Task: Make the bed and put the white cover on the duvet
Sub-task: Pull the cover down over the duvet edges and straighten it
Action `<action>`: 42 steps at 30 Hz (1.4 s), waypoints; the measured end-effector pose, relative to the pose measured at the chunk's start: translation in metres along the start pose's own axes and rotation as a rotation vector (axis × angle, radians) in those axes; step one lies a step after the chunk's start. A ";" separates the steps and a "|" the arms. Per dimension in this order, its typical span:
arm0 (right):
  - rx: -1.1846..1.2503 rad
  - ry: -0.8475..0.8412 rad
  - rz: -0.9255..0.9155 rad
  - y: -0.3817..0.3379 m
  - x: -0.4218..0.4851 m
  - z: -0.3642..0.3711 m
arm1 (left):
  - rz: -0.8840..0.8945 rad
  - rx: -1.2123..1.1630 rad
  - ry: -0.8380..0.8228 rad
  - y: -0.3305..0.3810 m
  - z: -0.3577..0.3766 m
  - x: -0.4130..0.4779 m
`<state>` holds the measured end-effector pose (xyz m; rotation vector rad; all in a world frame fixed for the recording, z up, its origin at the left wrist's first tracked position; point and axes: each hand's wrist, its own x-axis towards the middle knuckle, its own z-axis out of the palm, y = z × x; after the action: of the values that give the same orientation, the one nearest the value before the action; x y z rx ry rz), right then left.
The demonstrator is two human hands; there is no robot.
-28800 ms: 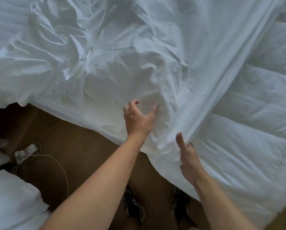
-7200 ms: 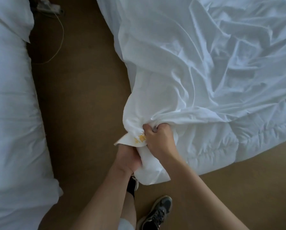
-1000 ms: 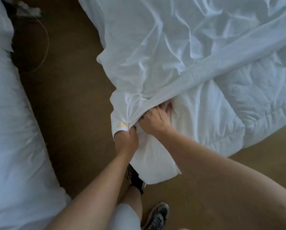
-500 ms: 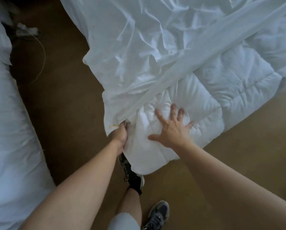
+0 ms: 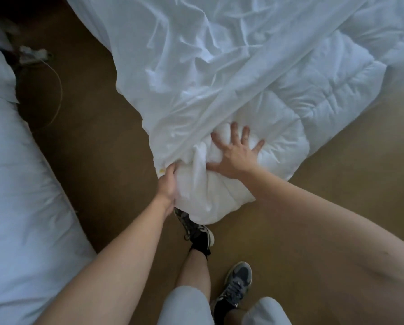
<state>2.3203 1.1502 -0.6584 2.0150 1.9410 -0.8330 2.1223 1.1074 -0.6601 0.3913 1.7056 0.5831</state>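
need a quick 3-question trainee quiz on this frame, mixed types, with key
1. True or false: the right hand lies flat, fingers spread, on the duvet.
2. Pick one. The left hand: A) grips the bunched edge of the cover; B) lies flat on the cover; C) touches nothing.
3. Short answer: is the duvet fully inside the cover?

Key: 1 true. 2 A. 3 No, its quilted surface shows bare to the right of the cover.
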 end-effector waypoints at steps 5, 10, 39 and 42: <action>-0.010 0.062 -0.016 0.001 -0.034 0.032 | -0.057 0.182 -0.360 -0.047 -0.017 -0.018; 0.122 -0.006 -0.033 -0.006 -0.058 0.034 | 0.015 0.547 -0.473 -0.078 -0.014 -0.039; 0.869 0.280 0.238 -0.043 -0.092 -0.017 | 0.984 1.309 0.187 0.081 0.033 -0.059; 0.988 0.235 0.309 -0.039 -0.064 -0.047 | 0.822 1.395 0.231 0.104 0.039 -0.019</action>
<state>2.2960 1.1246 -0.5775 2.9354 1.3199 -1.7576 2.1585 1.1881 -0.5901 2.1262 1.9099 -0.1364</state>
